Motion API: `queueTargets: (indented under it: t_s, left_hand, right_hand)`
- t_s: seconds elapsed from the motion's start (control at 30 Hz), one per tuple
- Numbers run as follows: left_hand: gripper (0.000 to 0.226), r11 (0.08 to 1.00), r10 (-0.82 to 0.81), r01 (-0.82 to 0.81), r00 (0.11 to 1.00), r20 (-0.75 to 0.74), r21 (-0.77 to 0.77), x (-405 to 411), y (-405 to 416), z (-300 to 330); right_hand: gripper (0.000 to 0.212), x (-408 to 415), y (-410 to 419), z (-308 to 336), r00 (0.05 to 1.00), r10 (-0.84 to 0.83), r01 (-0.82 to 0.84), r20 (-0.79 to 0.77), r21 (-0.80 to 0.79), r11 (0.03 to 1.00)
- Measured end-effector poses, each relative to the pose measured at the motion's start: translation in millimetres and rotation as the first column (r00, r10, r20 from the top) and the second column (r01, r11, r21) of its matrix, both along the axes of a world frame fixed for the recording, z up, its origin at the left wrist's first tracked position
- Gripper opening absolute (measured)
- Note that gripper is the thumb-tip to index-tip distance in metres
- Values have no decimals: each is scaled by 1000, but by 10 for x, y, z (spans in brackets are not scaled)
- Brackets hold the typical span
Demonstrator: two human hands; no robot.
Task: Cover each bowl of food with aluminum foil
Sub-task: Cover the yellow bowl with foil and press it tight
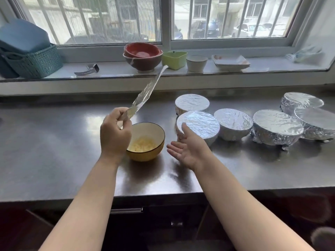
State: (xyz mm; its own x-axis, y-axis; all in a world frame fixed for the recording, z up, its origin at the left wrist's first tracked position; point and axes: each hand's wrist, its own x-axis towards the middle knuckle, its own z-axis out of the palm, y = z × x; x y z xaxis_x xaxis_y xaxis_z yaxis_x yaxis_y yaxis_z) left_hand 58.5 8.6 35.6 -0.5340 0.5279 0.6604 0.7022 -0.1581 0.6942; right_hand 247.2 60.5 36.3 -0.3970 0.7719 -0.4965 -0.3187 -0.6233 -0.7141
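Note:
A yellow bowl (148,142) with pale food in it stands uncovered on the steel counter (54,151). My left hand (114,134) is above its left rim and pinches one end of a foil sheet (145,93), seen nearly edge-on, which slants up and to the right toward the windowsill. My right hand (188,149) is open, palm up, just right of the bowl and in front of the nearest foil-covered bowl (199,125). Several more foil-covered bowls (233,124) stand in a cluster to the right.
On the windowsill (112,71) stand stacked red bowls (143,55), a green container (174,59), a white cup (196,63), white plates (230,62), a watch (88,69) and a teal basket (34,62). Bare steel lies left of the yellow bowl.

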Motion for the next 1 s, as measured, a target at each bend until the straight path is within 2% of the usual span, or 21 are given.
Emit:
queueTargets:
  t_s: [0.03,0.1,0.2,0.3,0.6,0.8,1.0]
  left_hand:
    - [14,1000,-19,19,1000,14,-1,23,6,-24]
    - [13,999,-34,34,998,46,-1,57,12,-81]
    - [12,999,-37,36,997,69,21,96,10,-142]
    - [12,999,-29,25,996,85,49,109,19,-165]
    - [9,991,24,-47,983,181,125,149,68,-126]
    - [8,987,39,-77,967,250,141,166,52,-132]
    - [9,989,39,-73,966,255,128,152,76,-120]
  right_hand:
    - [68,42,-15,8,995,-40,32,-91,-89,996]
    - [63,110,-4,-66,976,-161,133,-149,-183,974]
    - [62,219,49,-202,933,-346,324,-96,-190,927]
    - [75,308,134,-256,893,-448,440,-49,-125,889]
    - [48,241,347,-248,859,-486,479,-158,-82,874]
    - [47,133,563,-216,865,-482,479,-140,-59,876]
    - [60,14,900,-194,872,-472,473,-126,-26,881]
